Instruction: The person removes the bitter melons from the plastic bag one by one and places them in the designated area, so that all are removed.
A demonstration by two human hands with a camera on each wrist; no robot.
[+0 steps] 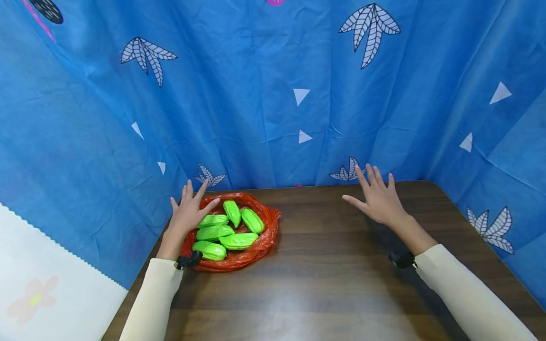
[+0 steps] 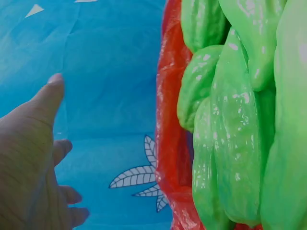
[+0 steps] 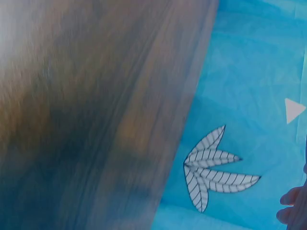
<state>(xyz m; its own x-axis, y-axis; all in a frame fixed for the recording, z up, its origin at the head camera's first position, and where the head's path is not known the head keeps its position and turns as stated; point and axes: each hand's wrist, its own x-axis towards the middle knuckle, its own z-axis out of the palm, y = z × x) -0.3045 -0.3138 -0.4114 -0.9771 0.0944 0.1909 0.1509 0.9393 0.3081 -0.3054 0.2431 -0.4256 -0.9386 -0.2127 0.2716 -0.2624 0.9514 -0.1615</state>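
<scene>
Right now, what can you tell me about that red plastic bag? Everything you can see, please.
The red plastic bag looks thin, crinkled and slightly shiny, its mouth spread wide, the rim bunched into a rough ring with a crumpled corner poking out on the right. It sits on the left part of the wood-grain table, holding at least six glossy, ridged green vegetables that look like bitter melons. The left hand is by its left edge, apparently not touching it in the left wrist view.

Six visible green gourds (image 1: 239, 241), one bag (image 1: 269, 228), two hands (image 1: 186, 214) (image 1: 379, 201)
</scene>
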